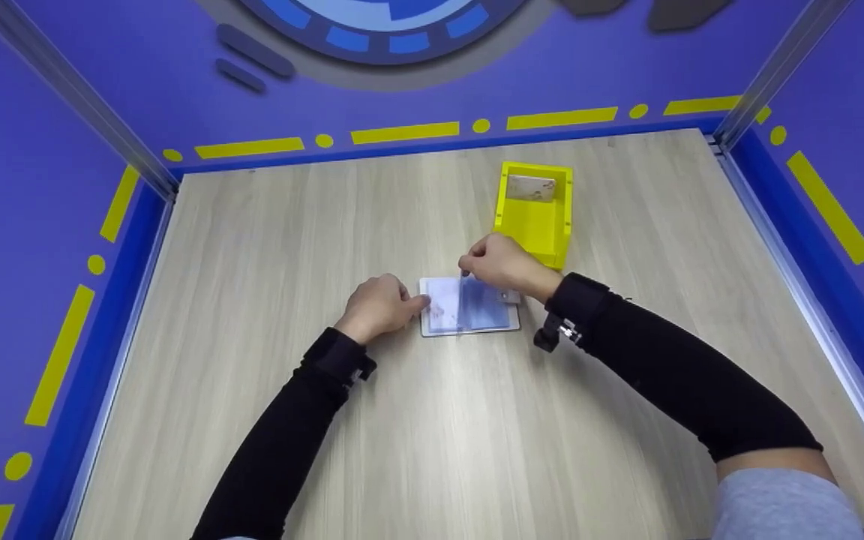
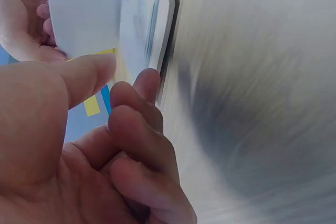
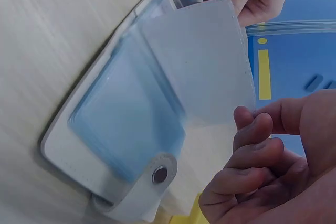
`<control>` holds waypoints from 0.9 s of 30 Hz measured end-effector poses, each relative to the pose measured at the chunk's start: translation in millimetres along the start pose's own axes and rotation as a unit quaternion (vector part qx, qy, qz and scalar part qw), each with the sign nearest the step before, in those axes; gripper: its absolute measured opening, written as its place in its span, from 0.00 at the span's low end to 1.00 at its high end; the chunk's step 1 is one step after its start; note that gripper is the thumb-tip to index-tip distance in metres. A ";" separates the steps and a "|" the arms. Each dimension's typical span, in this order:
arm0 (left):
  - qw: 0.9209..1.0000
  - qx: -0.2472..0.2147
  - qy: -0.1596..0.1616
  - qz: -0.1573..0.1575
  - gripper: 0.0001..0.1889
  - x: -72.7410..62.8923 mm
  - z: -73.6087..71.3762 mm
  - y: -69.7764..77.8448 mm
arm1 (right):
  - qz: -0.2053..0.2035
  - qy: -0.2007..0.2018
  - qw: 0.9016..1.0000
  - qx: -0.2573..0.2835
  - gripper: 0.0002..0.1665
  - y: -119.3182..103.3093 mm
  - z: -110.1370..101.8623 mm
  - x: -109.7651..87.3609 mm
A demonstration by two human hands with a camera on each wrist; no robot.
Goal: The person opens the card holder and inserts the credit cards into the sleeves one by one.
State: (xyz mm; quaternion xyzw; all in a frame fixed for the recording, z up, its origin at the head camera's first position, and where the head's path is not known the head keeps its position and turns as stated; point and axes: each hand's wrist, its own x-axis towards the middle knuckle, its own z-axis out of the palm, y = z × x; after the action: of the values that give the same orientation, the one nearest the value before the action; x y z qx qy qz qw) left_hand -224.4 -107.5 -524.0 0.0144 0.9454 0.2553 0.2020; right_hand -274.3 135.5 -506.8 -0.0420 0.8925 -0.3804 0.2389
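Observation:
A white card holder point(image 1: 508, 319) with clear, bluish plastic sleeves point(image 3: 126, 114) lies open on the table. Its snap strap point(image 3: 160, 174) is at the right end, with a round metal button. My right hand point(image 1: 503, 262) pinches the edge of one raised translucent sleeve page point(image 3: 205, 61) between thumb and fingertip, the page standing up from the holder. Beside the holder's left edge is my left hand point(image 1: 379, 304), thumb extended to that edge and the other fingers loosely bent. In the left wrist view a gap shows between the left thumb point(image 2: 94, 77) and fingers.
Just behind the right hand stands an open yellow bin point(image 1: 533, 225), with a pale patterned card point(image 1: 531, 187) leaning against its back wall. The wooden table point(image 1: 289, 225) is bounded by blue panels with yellow marks point(image 1: 406, 133) at the back and sides.

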 end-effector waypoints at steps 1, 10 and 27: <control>1.000 -0.005 -0.002 0.002 0.26 -0.6 -0.7 0.3 | 0.001 -0.001 1.000 0.003 0.20 -0.5 0.7 0.5; 0.999 -0.025 0.012 0.042 0.29 -4.0 -5.8 7.4 | -0.020 -0.007 1.000 0.010 0.18 -4.6 12.6 7.4; 0.998 -0.010 0.036 0.058 0.25 -0.2 2.9 15.8 | -0.015 -0.009 1.000 -0.007 0.17 5.3 9.7 2.2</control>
State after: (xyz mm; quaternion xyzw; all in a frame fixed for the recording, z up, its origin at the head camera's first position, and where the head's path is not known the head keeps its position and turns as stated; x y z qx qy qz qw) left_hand -224.3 -92.4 -518.5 0.0582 0.9470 0.2768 0.1524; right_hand -271.3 132.3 -517.1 -0.0607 0.8923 -0.3769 0.2409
